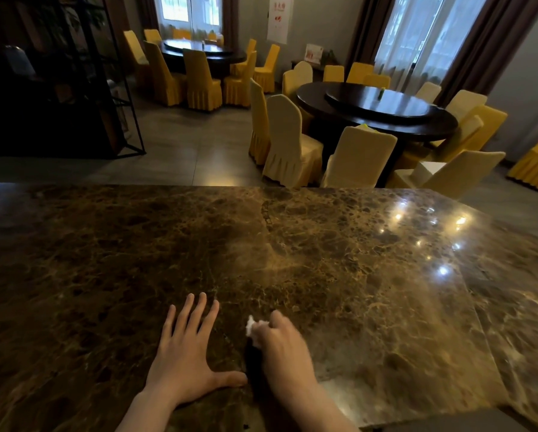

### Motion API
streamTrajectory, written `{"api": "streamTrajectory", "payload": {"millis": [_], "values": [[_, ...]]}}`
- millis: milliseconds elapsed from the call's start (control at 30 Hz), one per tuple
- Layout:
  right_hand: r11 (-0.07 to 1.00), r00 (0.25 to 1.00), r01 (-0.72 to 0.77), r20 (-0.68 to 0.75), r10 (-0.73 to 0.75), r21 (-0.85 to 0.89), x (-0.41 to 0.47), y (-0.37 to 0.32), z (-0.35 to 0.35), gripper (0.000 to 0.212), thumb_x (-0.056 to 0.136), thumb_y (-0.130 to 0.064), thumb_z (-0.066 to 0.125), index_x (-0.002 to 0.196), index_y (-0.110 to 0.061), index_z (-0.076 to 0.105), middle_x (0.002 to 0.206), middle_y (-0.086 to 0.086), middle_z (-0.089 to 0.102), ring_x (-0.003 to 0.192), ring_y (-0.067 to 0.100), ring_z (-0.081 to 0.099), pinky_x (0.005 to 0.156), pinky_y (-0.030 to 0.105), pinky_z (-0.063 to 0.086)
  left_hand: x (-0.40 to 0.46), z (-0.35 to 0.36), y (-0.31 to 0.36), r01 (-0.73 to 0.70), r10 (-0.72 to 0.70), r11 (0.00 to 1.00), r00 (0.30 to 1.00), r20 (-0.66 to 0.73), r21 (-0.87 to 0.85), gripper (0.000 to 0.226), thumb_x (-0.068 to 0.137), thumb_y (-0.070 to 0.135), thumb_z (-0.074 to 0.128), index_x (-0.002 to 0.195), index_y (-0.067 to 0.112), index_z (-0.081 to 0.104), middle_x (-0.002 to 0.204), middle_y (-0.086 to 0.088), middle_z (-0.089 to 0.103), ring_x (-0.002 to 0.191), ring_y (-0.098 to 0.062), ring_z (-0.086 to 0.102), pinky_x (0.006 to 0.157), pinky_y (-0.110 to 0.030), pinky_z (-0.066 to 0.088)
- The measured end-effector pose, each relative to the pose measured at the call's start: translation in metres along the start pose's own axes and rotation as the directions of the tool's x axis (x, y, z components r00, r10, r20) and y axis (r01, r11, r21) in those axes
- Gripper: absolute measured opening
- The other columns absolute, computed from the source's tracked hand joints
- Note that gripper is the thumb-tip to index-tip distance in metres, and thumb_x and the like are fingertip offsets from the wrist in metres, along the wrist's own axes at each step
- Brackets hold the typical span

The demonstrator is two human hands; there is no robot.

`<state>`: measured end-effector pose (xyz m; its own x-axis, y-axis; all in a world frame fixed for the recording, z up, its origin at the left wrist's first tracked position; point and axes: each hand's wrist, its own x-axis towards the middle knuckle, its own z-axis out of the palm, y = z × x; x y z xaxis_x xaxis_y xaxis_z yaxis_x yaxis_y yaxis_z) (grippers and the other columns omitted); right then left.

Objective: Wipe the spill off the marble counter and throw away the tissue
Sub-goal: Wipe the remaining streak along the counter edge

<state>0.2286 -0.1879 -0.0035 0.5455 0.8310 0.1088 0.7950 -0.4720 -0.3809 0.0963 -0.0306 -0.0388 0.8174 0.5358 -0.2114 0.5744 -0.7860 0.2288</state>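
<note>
Left hand [188, 353]: flat on the marble counter [105, 260], palm down, fingers spread wide, holding nothing. Near edge, left of centre. Judged to be there as a brace, steadying the body while the other hand works.

Tissue [252, 328]: small white crumpled wad, just right of the left hand's fingertips. Only a little shows, past the knuckles of the hand that grips it; pressed down against the stone, or very close to it.

Right hand [281, 347]: closed around the tissue, fingers curled over it, knuckles up, wrist low. The bunched grip suits rubbing with pressure rather than dabbing.

Spill: not clearly visible. A dark patch lies between the two hands, but it may be only shadow. Whether liquid remains cannot be told.

Counter, right part: glossy, with bright lamp reflections; bare.

Far side, beyond the counter: round dark dining tables [376, 110] ringed by yellow-covered chairs [288, 141]. No bin in view, so disposal is judged yet to come.
</note>
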Motion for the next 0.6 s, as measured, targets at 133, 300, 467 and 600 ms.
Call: {"api": "streamTrajectory", "payload": {"millis": [133,300,467,600], "values": [[0.964,0.968,-0.242,-0.094,0.232,-0.114,0.006,0.059,-0.031,0.014,0.094,-0.017,0.060,0.103,-0.020,0.069,0.102,-0.001,0.049,0.093,0.018,0.054,0.073,0.029,0.046,-0.001,-0.002,0.000,-0.004,0.004,1.000,1.000,-0.004,-0.021,0.156,0.044,0.122,0.028,0.161,0.035,-0.027,0.169,0.009,-0.037,0.152,-0.015,-0.042,0.128,-0.051,-0.025],[0.943,0.942,-0.311,-0.171,0.290,-0.117,0.012,0.050,-0.027,0.017,0.096,-0.012,0.057,0.108,-0.018,0.068,0.108,-0.002,0.051,0.097,0.015,0.049,0.076,0.026,0.048,-0.001,-0.003,0.002,-0.005,0.005,1.000,1.000,0.014,-0.009,0.155,0.045,0.122,0.028,0.161,0.035,-0.027,0.168,0.008,-0.039,0.152,-0.016,-0.043,0.128,-0.052,-0.026],[0.999,0.999,0.033,-0.042,-0.034,-0.033,-0.012,0.000,0.006,0.018,0.089,-0.021,0.068,0.106,-0.024,0.069,0.096,-0.008,0.058,0.091,0.012,0.052,0.065,0.023,0.048,0.000,-0.002,0.001,0.000,0.000,1.000,1.000,0.019,0.013,0.155,0.046,0.121,0.025,0.161,0.033,-0.027,0.169,0.006,-0.039,0.152,-0.017,-0.043,0.129,-0.053,-0.023],[0.994,0.992,0.022,-0.119,-0.035,-0.104,-0.024,0.046,-0.009,0.001,0.089,-0.032,0.069,0.089,-0.031,0.069,0.086,-0.015,0.058,0.083,0.009,0.050,0.058,0.018,0.037,0.000,-0.001,0.000,-0.003,0.002,1.000,1.000,0.016,0.017,0.154,0.044,0.122,0.024,0.159,0.034,-0.030,0.168,0.008,-0.039,0.152,-0.017,-0.043,0.128,-0.053,-0.024]]}}
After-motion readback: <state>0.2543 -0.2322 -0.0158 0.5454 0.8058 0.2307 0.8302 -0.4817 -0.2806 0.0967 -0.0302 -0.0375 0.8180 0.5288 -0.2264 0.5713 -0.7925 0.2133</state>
